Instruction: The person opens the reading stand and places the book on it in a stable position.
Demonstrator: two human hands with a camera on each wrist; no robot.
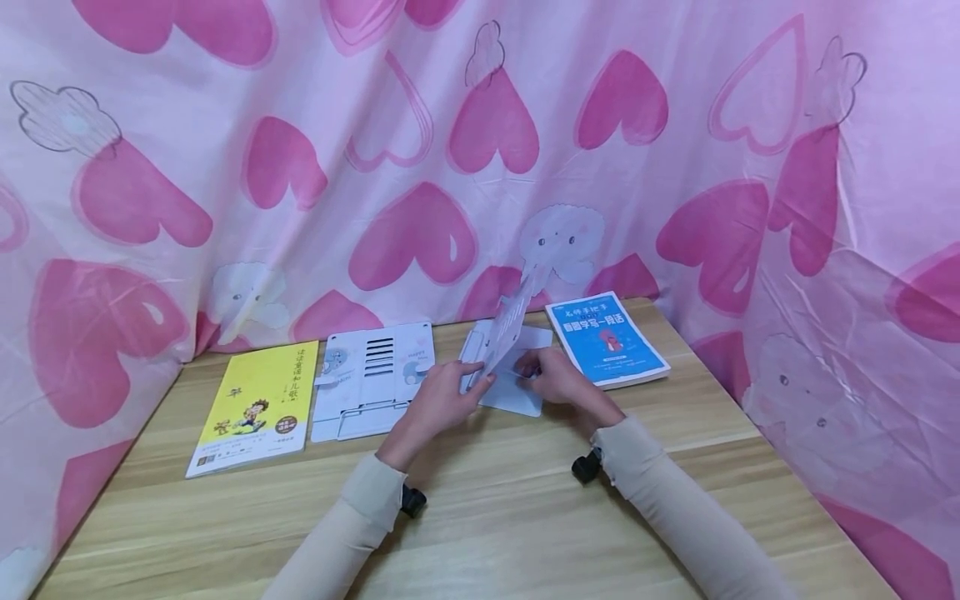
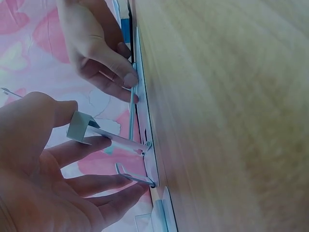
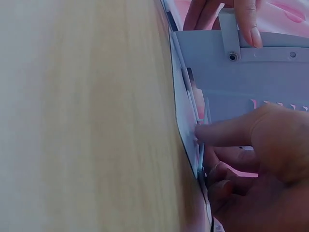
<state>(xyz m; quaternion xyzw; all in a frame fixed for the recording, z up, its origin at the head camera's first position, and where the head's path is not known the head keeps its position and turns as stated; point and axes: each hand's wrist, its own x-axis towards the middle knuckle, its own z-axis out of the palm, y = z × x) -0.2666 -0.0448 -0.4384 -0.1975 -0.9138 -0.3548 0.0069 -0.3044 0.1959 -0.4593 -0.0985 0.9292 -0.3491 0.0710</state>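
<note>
A pale metal book stand is partly unfolded at the back of the table, its slotted panel [image 1: 506,329] tilted up from the base plate [image 1: 521,402]. My left hand [image 1: 442,396] holds the raised panel by its lower edge; in the left wrist view its thumb and index finger pinch a small bent bracket [image 2: 81,126]. My right hand [image 1: 558,375] is low behind the panel, thumb and fingers curled at a thin support bar [image 3: 201,154] by the base plate. A second book stand [image 1: 352,408], printed with cartoon elephants, lies flat to the left.
A yellow children's book [image 1: 255,408] lies at the far left, beside the second stand. At the right is a thick blue book [image 1: 600,333], close to my right hand. A pink heart-patterned curtain [image 1: 420,233] hangs behind and beside the wooden table [image 1: 495,517].
</note>
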